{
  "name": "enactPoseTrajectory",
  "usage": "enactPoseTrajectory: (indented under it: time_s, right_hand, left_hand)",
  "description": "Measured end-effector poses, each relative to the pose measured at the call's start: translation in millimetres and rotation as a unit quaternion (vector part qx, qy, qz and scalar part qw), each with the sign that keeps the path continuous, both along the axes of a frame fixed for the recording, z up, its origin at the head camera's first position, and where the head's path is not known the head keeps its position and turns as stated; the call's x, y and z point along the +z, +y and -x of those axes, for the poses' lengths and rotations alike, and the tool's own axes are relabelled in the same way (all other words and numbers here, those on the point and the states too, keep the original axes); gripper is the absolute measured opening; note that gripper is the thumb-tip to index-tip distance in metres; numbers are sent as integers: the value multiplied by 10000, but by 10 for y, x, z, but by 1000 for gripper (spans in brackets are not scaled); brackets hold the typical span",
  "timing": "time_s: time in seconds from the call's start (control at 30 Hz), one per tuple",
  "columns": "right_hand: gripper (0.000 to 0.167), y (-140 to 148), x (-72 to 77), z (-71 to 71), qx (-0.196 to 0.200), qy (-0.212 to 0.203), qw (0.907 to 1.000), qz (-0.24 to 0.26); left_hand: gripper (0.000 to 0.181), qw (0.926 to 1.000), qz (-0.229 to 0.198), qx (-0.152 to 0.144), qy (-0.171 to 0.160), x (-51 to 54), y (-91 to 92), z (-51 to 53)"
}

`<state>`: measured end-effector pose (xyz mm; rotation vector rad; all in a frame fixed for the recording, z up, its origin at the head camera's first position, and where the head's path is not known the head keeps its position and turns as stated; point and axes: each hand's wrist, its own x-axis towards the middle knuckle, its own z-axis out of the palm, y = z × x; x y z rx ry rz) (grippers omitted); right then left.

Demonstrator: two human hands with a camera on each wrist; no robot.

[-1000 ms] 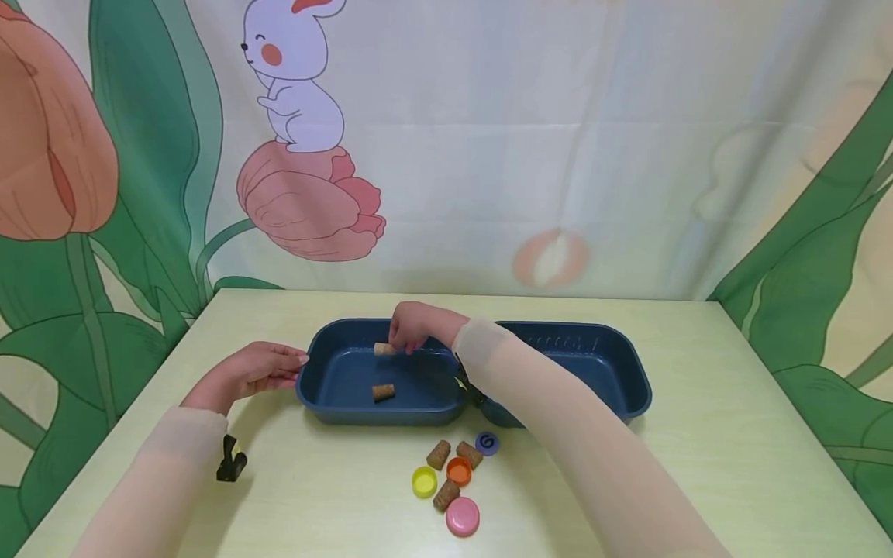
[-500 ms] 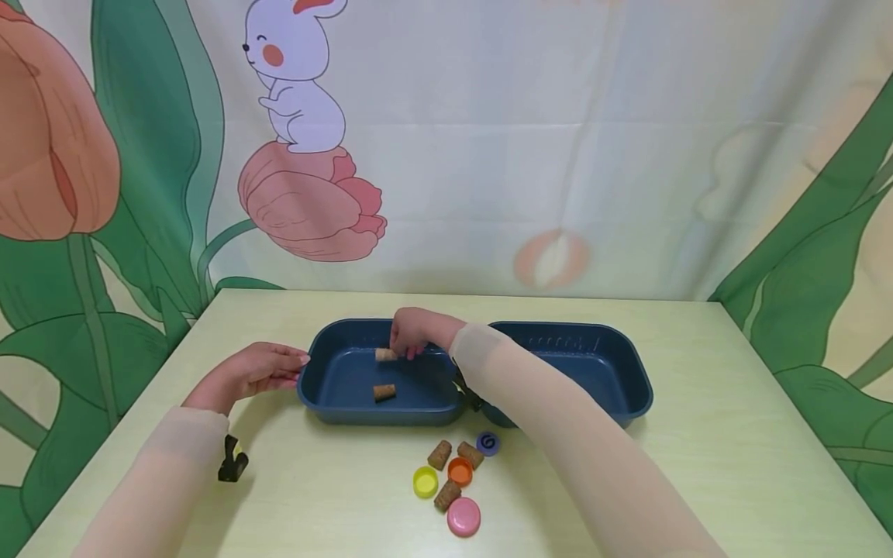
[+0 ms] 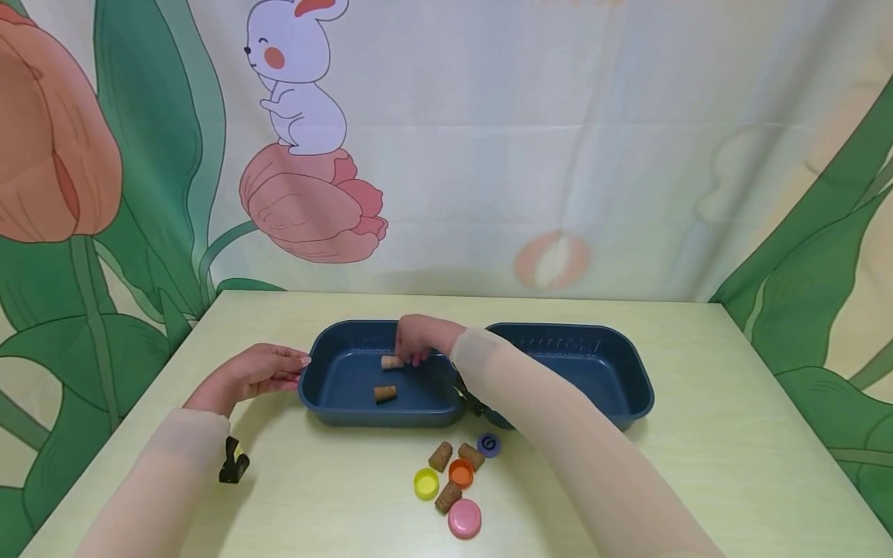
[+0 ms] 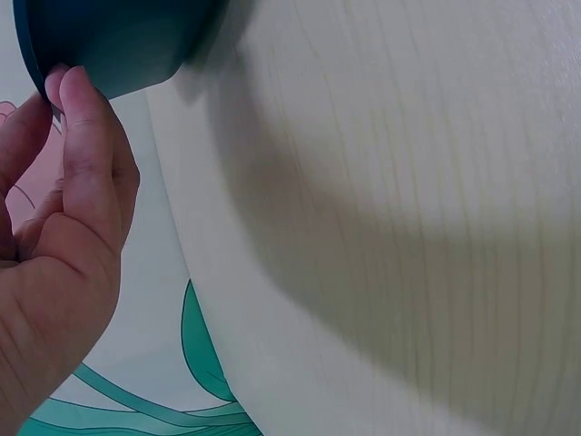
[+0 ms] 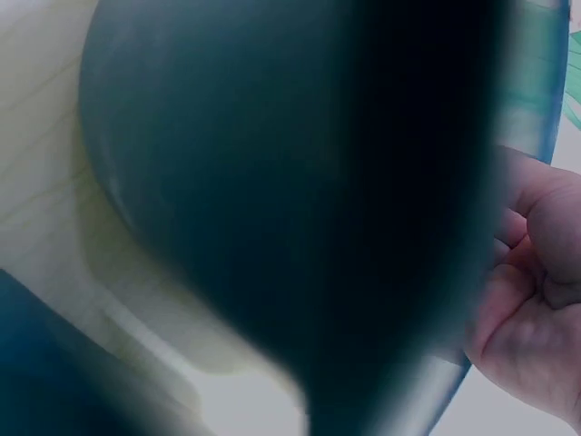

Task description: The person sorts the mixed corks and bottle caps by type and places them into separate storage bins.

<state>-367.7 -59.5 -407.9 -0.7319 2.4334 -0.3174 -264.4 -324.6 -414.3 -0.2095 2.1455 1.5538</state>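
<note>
Two dark blue trays stand side by side. At the left tray, my left hand pinches the left end of the rim; in the left wrist view its fingertips meet the edge. Over the inside of that tray reaches my right hand, its fingers pinching one end of a pale cork. A browner cork lies on the tray floor nearer the front. The right wrist view is mostly filled by a blurred tray wall, and the right hand's fingertips are hidden there.
The right tray is partly covered by the right sleeve. In front of the trays lie several corks, a yellow cap, an orange cap, a purple cap and a pink cap. A printed curtain hangs behind the table.
My right hand has come down and slightly nearer within the left tray, and the pale cork has moved with it. The left hand keeps its place at the rim.
</note>
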Motion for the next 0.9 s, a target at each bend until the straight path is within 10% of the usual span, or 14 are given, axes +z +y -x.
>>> enactPoseTrajectory:
  time_s: [0.9]
  right_hand:
    - [21, -84, -18, -40, 142, 107, 9971, -743]
  left_hand:
    - [49, 9999, -35, -30, 96, -21, -5, 3]
